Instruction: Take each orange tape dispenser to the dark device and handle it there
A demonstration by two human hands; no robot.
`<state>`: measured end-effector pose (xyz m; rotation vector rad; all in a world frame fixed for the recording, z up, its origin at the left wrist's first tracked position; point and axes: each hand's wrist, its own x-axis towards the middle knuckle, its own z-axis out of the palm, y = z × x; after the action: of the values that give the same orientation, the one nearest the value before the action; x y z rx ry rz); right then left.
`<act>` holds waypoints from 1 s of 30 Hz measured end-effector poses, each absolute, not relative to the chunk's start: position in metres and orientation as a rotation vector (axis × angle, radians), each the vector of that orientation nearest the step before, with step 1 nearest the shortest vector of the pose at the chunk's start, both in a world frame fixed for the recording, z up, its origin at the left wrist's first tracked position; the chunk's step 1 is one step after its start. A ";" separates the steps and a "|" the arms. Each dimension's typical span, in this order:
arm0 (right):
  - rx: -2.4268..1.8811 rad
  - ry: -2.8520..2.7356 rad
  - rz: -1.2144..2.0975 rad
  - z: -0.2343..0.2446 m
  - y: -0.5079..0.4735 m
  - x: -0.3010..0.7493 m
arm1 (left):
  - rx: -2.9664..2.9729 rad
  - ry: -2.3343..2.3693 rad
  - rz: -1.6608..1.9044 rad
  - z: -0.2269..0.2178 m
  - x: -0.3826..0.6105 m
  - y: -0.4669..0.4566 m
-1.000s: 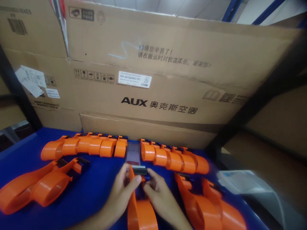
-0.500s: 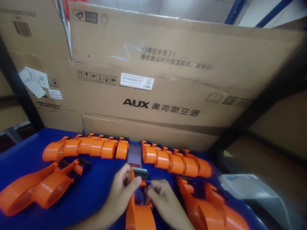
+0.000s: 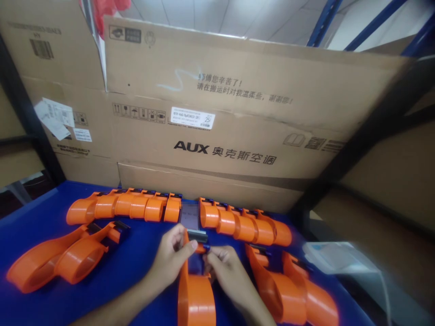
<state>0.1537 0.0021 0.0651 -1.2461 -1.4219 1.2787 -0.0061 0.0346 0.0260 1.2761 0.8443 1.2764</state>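
In the head view an orange tape dispenser [image 3: 196, 299] stands upright at the bottom middle, its round tape holder toward me. My left hand [image 3: 175, 249] is closed on its far end, the thumb lying over the orange bar just below the dark roller and toothed edge. At the right side of that end, my right hand [image 3: 222, 265] has its fingers pinched by a small dark blue part of the dispenser. Whatever sits between those fingertips is too hidden to make out.
Matching dispensers line the back in a left row [image 3: 131, 206] and a right row [image 3: 243, 224]. More lie at left [image 3: 79, 260] and right [image 3: 292, 290]. Between the rows is a phone-like rectangle [image 3: 190, 215]. Cardboard [image 3: 220, 127] walls the blue table [image 3: 146, 253]; a clear plastic box [image 3: 340, 257] stands right.
The view has shifted slightly, so the dispensers at the left and right sit a little closer to the middle. Both hands keep nearly the same hold on the tape dispenser.
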 end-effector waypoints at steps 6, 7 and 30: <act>-1.236 -1.390 1.274 0.065 0.001 0.152 | 1.275 0.817 1.277 0.031 -0.010 0.037; -1.234 -1.394 1.275 0.065 0.002 0.153 | 1.270 0.812 1.271 0.031 -0.011 0.038; -1.297 -1.533 0.575 0.031 0.032 0.173 | 0.946 0.696 1.426 0.033 -0.021 0.052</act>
<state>0.1735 0.0321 0.0307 -1.2971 -1.5333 0.5751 -0.0213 0.0520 0.0326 0.9459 0.6963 1.4264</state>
